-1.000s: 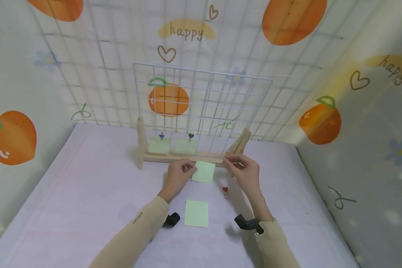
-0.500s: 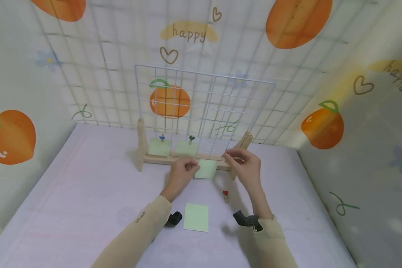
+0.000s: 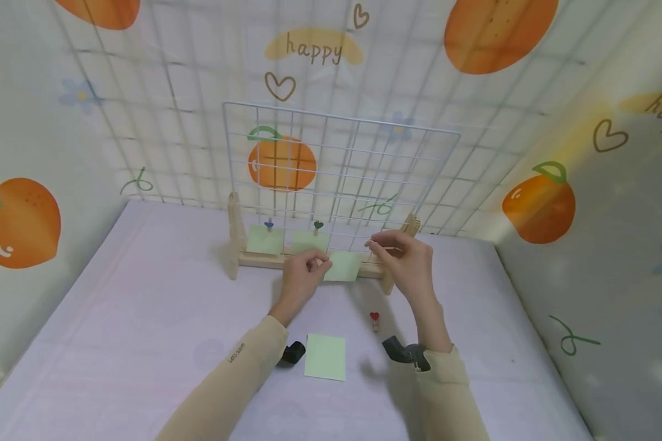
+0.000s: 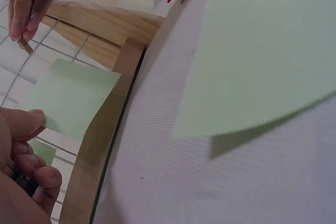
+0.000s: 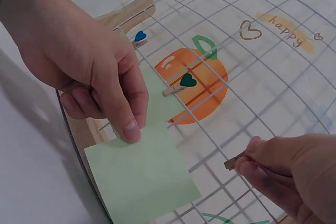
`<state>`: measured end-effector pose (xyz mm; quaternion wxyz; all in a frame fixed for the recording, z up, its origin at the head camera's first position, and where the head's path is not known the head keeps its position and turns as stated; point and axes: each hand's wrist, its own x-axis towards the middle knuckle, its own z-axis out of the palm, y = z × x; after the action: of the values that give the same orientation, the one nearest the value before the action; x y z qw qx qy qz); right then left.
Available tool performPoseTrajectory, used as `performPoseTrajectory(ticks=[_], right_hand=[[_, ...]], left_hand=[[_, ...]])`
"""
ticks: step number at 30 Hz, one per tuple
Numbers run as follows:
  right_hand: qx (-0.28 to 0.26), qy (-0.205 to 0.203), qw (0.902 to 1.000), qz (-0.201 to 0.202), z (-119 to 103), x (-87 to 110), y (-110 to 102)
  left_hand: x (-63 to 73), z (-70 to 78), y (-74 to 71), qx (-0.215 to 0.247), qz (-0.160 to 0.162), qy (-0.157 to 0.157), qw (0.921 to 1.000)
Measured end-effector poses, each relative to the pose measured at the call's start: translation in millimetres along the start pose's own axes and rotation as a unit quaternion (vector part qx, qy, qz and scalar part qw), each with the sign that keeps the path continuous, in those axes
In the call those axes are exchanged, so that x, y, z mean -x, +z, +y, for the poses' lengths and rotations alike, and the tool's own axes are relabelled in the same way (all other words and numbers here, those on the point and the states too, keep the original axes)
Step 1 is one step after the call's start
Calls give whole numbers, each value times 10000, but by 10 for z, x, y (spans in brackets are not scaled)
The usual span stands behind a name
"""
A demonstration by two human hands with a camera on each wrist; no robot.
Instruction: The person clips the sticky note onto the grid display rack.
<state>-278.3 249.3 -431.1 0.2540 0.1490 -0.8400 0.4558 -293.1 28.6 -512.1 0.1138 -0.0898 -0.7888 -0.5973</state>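
Note:
A pale green sticky note point(image 3: 343, 267) is pinched at its left edge by my left hand point(image 3: 302, 275), in front of the lower part of a white wire grid point(image 3: 342, 177). To its right, my right hand point(image 3: 410, 263) pinches a small wooden clothespin point(image 5: 236, 161) near the wires. Two green notes hang on the grid further left, one under a blue-heart clothespin point(image 5: 140, 37), the other under a green-heart clothespin point(image 5: 187, 81). Lying on the table are a red-heart clothespin point(image 3: 374, 321) and another green note point(image 3: 325, 358).
The grid stands in a wooden base point(image 3: 262, 260) with upright side feet point(image 3: 234, 236). A pale cloth covers the table point(image 3: 143, 318). Patterned curtains point(image 3: 22, 122) with orange fruit prints enclose the back and sides.
My left hand has raised the sticky note and brought it up toward the grid's lower edge. My right hand has lifted slightly with the clothespin. The things on the table stay in place.

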Motion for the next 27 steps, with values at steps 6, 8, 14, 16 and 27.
performPoseTrajectory(ticks=[6, 8, 14, 16, 27], right_hand=[[353, -322, 9989, -21, -24, -65, -1], [416, -426, 9982, 5, -25, -93, -1], [405, -561, 9976, -47, -32, -160, 0], [388, -591, 9975, -73, -37, -175, 7], [593, -798, 9950, -22, -23, -223, 7]], left_hand=[[-28, 38, 45, 53, -52, 57, 10000], [-36, 54, 66, 85, -29, 74, 9999], [-81, 104, 111, 259, 174, 227, 9993], [-96, 125, 116, 281, 246, 209, 9991], [-159, 177, 177, 276, 522, 132, 9982]])
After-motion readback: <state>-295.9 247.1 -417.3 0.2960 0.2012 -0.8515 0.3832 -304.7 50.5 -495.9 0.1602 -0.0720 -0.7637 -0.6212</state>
